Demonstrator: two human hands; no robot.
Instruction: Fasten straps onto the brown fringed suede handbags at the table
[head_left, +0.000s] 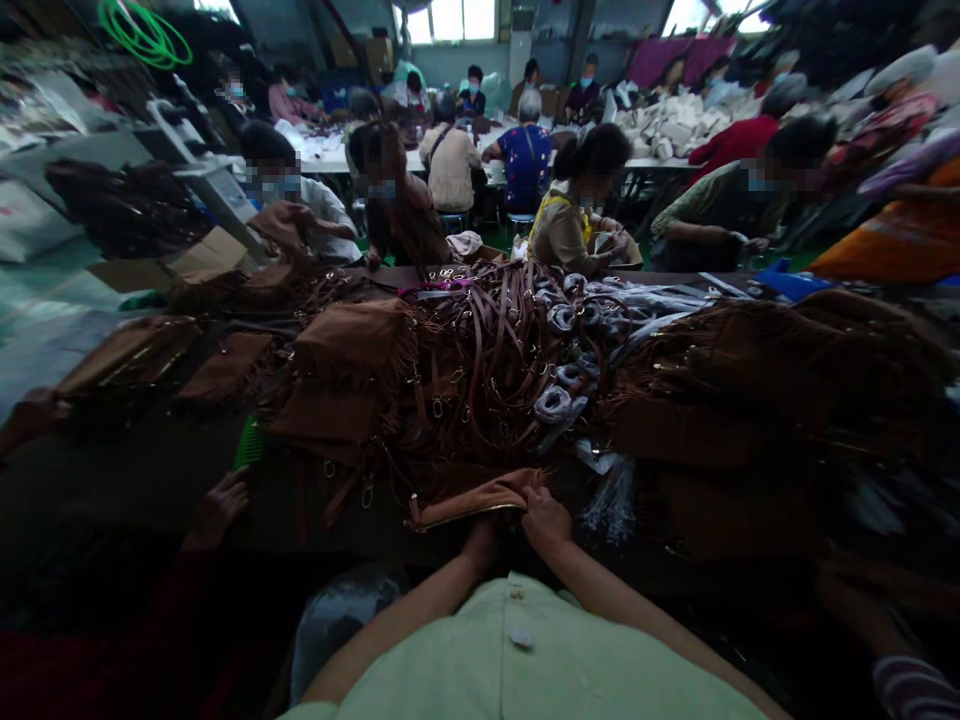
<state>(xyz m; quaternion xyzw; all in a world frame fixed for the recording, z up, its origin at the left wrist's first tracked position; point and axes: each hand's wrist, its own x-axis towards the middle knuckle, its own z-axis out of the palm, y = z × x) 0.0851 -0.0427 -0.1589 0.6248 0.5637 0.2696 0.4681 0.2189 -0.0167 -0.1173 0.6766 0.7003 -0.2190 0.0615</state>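
Observation:
A brown zippered bag [474,500] with a gold-coloured zip along its edge lies in front of me at the table's near side. My right hand [546,518] is closed on the right end of this bag, fingers pinching its top edge. Under the near edge of the bag, or inside it, goes my left hand [481,543]; its fingers are hidden. Just beyond lies a heap of brown straps [487,350] with metal clips. Stacked fringed brown bags [349,340] sit to the left of the straps.
More brown bags [720,400] are piled at right, near plastic-wrapped coils [553,403] and clear plastic strips [611,500]. At left, a co-worker's hand [221,505] is by a green comb [249,443]. Other people sit across the table.

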